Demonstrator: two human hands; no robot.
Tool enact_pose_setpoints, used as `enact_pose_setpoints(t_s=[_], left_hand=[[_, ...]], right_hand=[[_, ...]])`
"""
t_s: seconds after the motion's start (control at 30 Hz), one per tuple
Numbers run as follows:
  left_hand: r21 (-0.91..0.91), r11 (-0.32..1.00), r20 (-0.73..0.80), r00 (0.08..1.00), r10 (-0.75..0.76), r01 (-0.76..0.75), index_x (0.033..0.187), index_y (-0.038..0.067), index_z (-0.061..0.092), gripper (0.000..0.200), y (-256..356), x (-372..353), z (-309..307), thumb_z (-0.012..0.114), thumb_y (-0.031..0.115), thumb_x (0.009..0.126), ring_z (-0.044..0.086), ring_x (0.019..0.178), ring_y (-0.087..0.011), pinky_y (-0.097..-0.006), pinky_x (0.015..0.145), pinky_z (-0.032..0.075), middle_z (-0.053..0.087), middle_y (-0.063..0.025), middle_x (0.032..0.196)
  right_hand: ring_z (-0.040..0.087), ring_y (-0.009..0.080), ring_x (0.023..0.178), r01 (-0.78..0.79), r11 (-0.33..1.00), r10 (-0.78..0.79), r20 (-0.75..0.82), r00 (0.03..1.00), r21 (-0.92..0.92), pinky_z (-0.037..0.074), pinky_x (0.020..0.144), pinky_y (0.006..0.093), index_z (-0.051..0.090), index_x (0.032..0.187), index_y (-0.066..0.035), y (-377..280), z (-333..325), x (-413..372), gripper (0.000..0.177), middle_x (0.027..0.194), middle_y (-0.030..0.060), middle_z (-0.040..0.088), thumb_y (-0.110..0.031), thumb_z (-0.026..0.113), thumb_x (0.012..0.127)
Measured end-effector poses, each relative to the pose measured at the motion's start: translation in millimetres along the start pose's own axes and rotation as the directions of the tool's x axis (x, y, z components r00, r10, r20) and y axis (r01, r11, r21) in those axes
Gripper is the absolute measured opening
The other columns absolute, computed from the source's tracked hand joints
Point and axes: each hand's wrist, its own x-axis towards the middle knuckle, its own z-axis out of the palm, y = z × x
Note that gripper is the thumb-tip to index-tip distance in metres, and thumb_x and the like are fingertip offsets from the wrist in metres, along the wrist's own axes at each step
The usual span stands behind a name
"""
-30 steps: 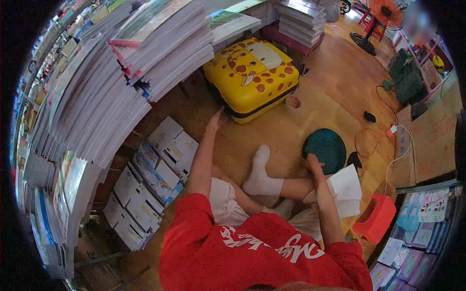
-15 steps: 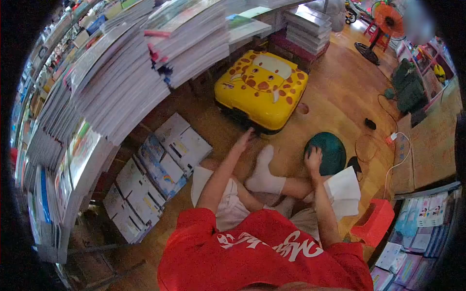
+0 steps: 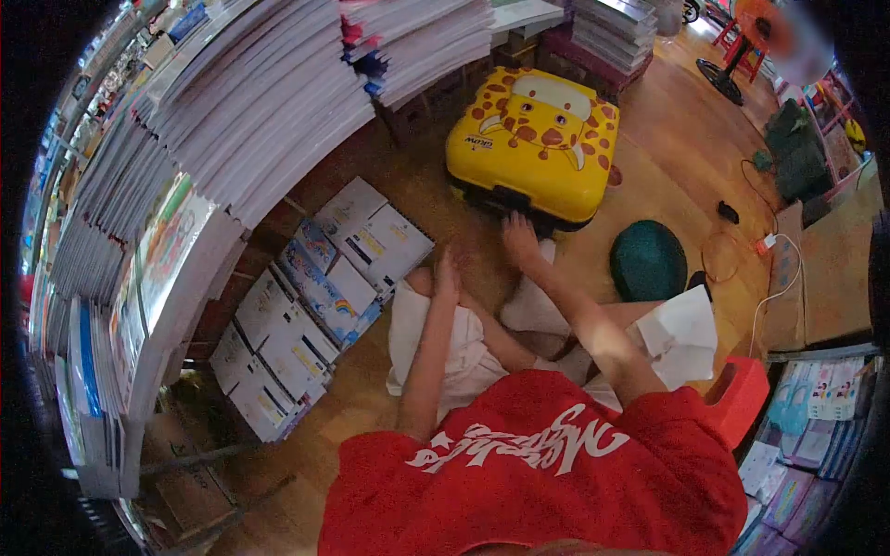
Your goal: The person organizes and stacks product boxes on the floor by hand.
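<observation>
A yellow hard-shell suitcase (image 3: 533, 139) with a giraffe face and brown spots lies flat on the wooden floor in front of me. My right hand (image 3: 521, 239) reaches to its dark lower edge by the front latch, fingers stretched out and fingertips right at the edge. Beside my knee, my left hand (image 3: 448, 269) hangs over the floor with straight fingers and nothing in it. To the right of my foot sits a dark green rounded object (image 3: 647, 260), apart from both hands.
Stacked books and papers (image 3: 269, 120) fill the shelf at left. White boxes and booklets (image 3: 306, 315) lie in rows below it. On the right are a cardboard box (image 3: 834, 259), a white cable (image 3: 788, 269) and a red box-like object (image 3: 739, 400). An orange fan (image 3: 753, 28) stands at the back.
My right hand has left the green object and moved across to the suitcase's front edge. My left hand has drawn back from the suitcase toward my knee. The camera view has shifted.
</observation>
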Motion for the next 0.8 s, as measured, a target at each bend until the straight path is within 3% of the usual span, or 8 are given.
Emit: enact_pose_setpoints(t_s=[0.03,0.17,0.27,0.37,0.47,0.53,0.63,0.8], left_hand=[[-0.127,0.992,-0.086,0.996,-0.016,0.005,0.129,0.007,0.042,0.049,6,-3,2,0.047,0.037,0.091,0.049,0.112,-0.0235,-0.0369,0.096,0.037,0.048,-0.0086,0.125],[0.031,1.0,0.094,0.996,0.001,-0.004,0.137,0.013,0.035,0.058,-27,24,-6,0.046,0.045,0.09,0.044,0.113,-0.0229,-0.0388,0.096,0.034,0.044,-0.0077,0.131],[0.164,0.978,0.164,0.974,-0.158,0.131,0.139,0.014,0.033,0.059,-11,6,15,0.045,0.045,0.09,0.044,0.112,-0.0223,-0.0386,0.095,0.034,0.043,-0.007,0.133],[0.181,0.98,0.194,0.974,-0.118,0.083,0.137,0.013,0.036,0.056,-5,-5,12,0.044,0.045,0.091,0.045,0.111,-0.0215,-0.0385,0.093,0.035,0.043,-0.0065,0.133],[0.041,0.996,0.091,0.992,-0.083,0.08,0.132,0.012,0.042,0.052,-18,13,-1,0.042,0.045,0.092,0.048,0.107,-0.0213,-0.0387,0.092,0.036,0.047,-0.0065,0.129],[-0.131,0.987,0.033,0.995,-0.093,0.096,0.129,0.011,0.045,0.05,-35,33,-11,0.04,0.045,0.092,0.05,0.104,-0.0217,-0.0386,0.091,0.037,0.05,-0.0068,0.126],[0.02,1.0,0.186,0.982,-0.02,0.017,0.125,0.011,0.048,0.048,-36,35,-15,0.038,0.046,0.093,0.051,0.103,-0.0223,-0.0383,0.092,0.038,0.053,-0.0076,0.121],[-0.047,0.999,0.171,0.985,0.007,0.001,0.118,0.012,0.052,0.043,-28,26,-1,0.045,0.045,0.09,0.052,0.097,-0.0197,-0.0378,0.084,0.042,0.056,-0.0046,0.11]], right_hand=[[0.056,0.0351,0.096,-0.013,1.0,0.013,-0.028,1.0,0.002,0.046,0.085,0.0439,0.05,0.118,0.001,-3,14,3,0.04,0.107,0.0216,0.055,-0.012,0.052,0.08],[0.056,0.0331,0.095,-0.052,0.998,0.054,0.057,0.997,-0.033,0.047,0.082,0.0434,0.052,0.113,0.002,-4,20,15,0.034,0.101,0.0188,0.056,-0.01,0.049,0.08],[0.052,0.0303,0.105,-0.086,0.986,0.021,0.408,0.913,0.141,0.045,0.089,0.042,0.05,0.118,0.002,3,-14,27,0.039,0.114,0.0204,0.053,-0.009,0.053,0.082],[0.056,0.031,0.096,0.327,0.929,-0.33,-0.011,0.944,0.173,0.049,0.081,0.0407,0.054,0.106,0.001,44,65,18,0.027,0.101,0.0187,0.057,-0.006,0.052,0.08],[0.055,0.0344,0.092,0.082,0.948,-0.199,0.374,0.906,0.306,0.048,0.078,0.0438,0.055,0.091,0.0,43,0,46,0.015,0.094,0.0192,0.057,-0.006,0.056,0.077],[0.055,0.0363,0.09,0.097,0.947,-0.176,0.244,0.954,0.305,0.047,0.076,0.0454,0.054,0.085,0.001,49,-30,48,0.014,0.092,0.0212,0.056,-0.008,0.059,0.074],[0.055,0.0402,0.087,0.059,0.936,-0.11,0.128,0.986,0.347,0.045,0.075,0.0462,0.055,0.084,0.003,76,-57,63,0.026,0.088,0.0228,0.058,-0.015,0.066,0.069],[0.057,0.0391,0.082,0.026,0.918,-0.009,-0.046,0.999,0.395,0.045,0.072,0.0447,0.058,0.085,0.004,106,-151,87,0.035,0.082,0.0224,0.059,-0.023,0.072,0.068]])
